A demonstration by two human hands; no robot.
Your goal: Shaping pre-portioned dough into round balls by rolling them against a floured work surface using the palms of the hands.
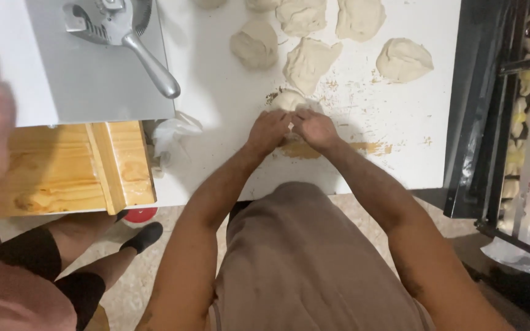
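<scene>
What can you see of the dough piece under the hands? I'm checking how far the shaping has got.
The dough piece is pale, soft-looking and rounded, lying on the white table near its front edge. Only its far side shows; the left hand and right hand cover the near part, fingertips pressed to it. Crumbs and a brownish smear lie around it. It sits apart from the other lumps behind.

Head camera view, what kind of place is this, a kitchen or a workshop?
Probably a bakery or food-prep kitchen. Both hands, left hand and right hand, work a dough piece on a floured white table, with more dough lumps and a metal press nearby.
</scene>
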